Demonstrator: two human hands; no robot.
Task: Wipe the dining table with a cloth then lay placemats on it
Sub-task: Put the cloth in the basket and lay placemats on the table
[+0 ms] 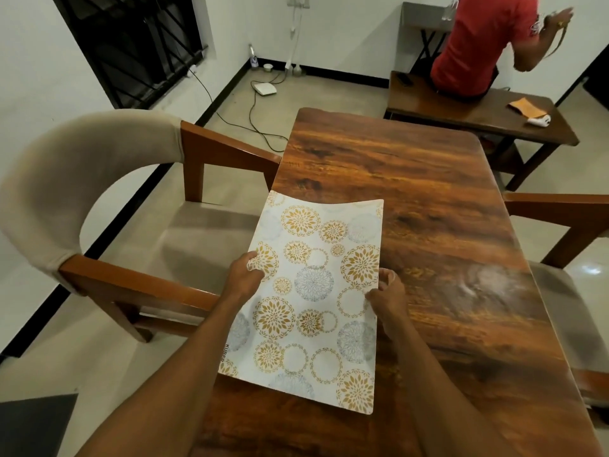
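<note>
Standing at the left of the frame, an armchair (99, 192) with a padded curved back is pulled away from the table, which leaves room to reach in at that side. Just right of it, the left hand (245, 275) grips the left long edge of the placemat (313, 291), its fingers (255, 258) curled over the top face and pinching the sheet. The placemat, white with gold and grey flower rings, sits over the near left part of the wooden surface (412, 192), lengthwise away from the person. Its far edge bows upward, so it is probably not yet lying flat; whether the near end touches the wood I cannot tell. The right hand (385, 295) takes the opposite long edge, fingers (387, 275) bent round it in a pinch. Holding both sides this way likely keeps the thin sheet taut and lets it be squared to the edge of the surface before release.

Further right, a pale hazy patch (478, 282) shows on the wood, either glare or a wipe mark. A second chair (560, 258) stands at the right edge. In the upper right, an orange cloth (524, 105) lies on a bench (461, 107), possibly the wiping cloth set aside, beside a seated person in a red shirt (478, 44).
</note>
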